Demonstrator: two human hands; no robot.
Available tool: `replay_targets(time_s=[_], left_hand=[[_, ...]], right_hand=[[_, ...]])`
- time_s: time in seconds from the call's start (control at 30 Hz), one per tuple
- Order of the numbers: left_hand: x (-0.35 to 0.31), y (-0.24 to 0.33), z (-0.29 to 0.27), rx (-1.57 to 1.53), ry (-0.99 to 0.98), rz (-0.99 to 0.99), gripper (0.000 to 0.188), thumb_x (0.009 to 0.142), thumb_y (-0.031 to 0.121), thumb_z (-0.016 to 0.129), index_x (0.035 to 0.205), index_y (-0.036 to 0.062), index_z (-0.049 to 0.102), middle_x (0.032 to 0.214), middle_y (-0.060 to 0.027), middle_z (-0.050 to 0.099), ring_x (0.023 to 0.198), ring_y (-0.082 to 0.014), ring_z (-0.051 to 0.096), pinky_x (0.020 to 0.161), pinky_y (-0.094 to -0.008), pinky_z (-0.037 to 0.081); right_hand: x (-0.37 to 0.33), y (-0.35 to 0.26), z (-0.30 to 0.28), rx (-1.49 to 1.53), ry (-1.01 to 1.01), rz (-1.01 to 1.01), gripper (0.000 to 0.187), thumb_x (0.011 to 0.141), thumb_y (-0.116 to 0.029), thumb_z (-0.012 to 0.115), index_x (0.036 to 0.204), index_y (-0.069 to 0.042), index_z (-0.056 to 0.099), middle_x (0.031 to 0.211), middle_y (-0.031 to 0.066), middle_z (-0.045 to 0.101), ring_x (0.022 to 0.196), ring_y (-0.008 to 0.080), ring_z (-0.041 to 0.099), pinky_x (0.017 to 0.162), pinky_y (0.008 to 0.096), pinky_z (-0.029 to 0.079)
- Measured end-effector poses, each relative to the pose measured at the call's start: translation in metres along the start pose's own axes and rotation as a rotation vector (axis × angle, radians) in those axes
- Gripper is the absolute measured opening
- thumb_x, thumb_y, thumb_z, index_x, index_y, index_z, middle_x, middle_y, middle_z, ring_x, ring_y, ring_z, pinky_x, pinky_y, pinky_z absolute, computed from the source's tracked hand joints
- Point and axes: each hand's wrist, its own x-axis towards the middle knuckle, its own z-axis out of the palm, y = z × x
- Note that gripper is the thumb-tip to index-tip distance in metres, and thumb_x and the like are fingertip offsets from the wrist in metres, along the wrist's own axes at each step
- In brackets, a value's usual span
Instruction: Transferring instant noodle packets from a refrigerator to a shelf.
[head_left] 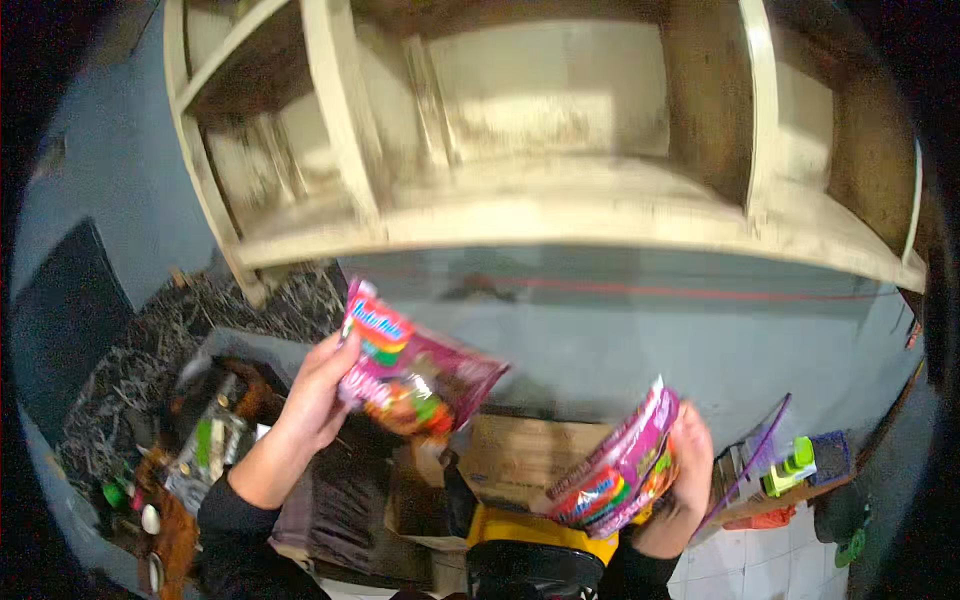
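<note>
The left packet [425,372] is glossy purple plastic, with a red and blue logo, a green patch and a food picture on its printed face, which is turned toward the viewer. The right packet [617,478] has the same purple wrapping and similar printing, somewhat blurred, and is seen at a steeper slant. The left packet's long axis runs from far left to near right; the right packet's runs from far right to near left, so their near ends lean toward each other. Both are held up apart, nearer than the pale shelf unit [540,215], with a cardboard box [535,450] showing between and beyond them. The left hand [325,392] pinches its packet at the left end, thumb on the front, other fingers mostly hidden behind. The right hand [690,465] grips its packet along the right side; its exact finger placement is blurred
</note>
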Motion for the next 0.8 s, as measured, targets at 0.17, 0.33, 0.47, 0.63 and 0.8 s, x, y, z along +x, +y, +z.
replay_targets(time_s=[0.17, 0.33, 0.47, 0.63, 0.8], left_hand=[[0.004, 0.051, -0.001, -0.196, -0.058, -0.228, 0.04, 0.085, 0.025, 0.05, 0.116, 0.0004, 0.042, 0.107, -0.01, 0.055, 0.092, -0.018, 0.056, 0.082, -0.0315, 0.046], [0.039, 0.079, 0.057, -0.321, -0.217, -0.01, 0.048, 0.085, 0.022, 0.049, 0.125, 0.001, 0.032, 0.115, -0.0115, 0.048, 0.1, -0.022, 0.051, 0.075, -0.0313, 0.048], [0.119, 0.091, 0.119, -0.431, -0.108, 0.144, 0.039, 0.088, 0.022, 0.045, 0.122, 0.0053, 0.036, 0.11, -0.0074, 0.05, 0.097, -0.0173, 0.051, 0.074, -0.0305, 0.046], [0.241, 0.101, 0.158, -0.304, -0.08, -0.007, 0.026, 0.085, 0.021, 0.052, 0.108, 0.0115, 0.045, 0.091, -0.0028, 0.057, 0.077, -0.0153, 0.058, 0.064, -0.0323, 0.049], [0.303, 0.079, 0.166, -0.345, -0.019, -0.144, 0.023, 0.085, 0.023, 0.051, 0.105, 0.0135, 0.045, 0.094, -0.0026, 0.056, 0.08, -0.0157, 0.057, 0.066, -0.0348, 0.05]], right_hand=[[0.011, -0.03, 0.01, 0.233, 0.154, 0.372, 0.016, 0.085, -0.021, 0.052, 0.077, -0.008, 0.045, 0.076, -0.0036, 0.052, 0.068, 0.0039, 0.046, 0.061, 0.0191, 0.038], [0.044, -0.135, 0.037, -0.134, 0.146, 0.183, 0.017, 0.087, -0.018, 0.049, 0.074, -0.008, 0.042, 0.068, -0.0054, 0.04, 0.065, 0.0037, 0.036, 0.06, 0.0183, 0.032], [0.094, -0.19, 0.06, -0.297, 0.14, -0.008, 0.013, 0.088, -0.012, 0.044, 0.076, -0.008, 0.041, 0.071, -0.0036, 0.038, 0.068, 0.0044, 0.035, 0.062, 0.0186, 0.032], [0.229, -0.189, 0.077, -0.293, 0.196, -0.203, 0.018, 0.089, -0.018, 0.044, 0.079, -0.004, 0.047, 0.066, -0.0015, 0.043, 0.063, 0.0061, 0.039, 0.058, 0.0204, 0.035], [0.346, -0.146, 0.093, -0.627, 0.668, -0.118, 0.029, 0.086, -0.022, 0.043, 0.082, 0.004, 0.054, 0.08, 0.0224, 0.057, 0.075, 0.0366, 0.055, 0.068, 0.0399, 0.041]])
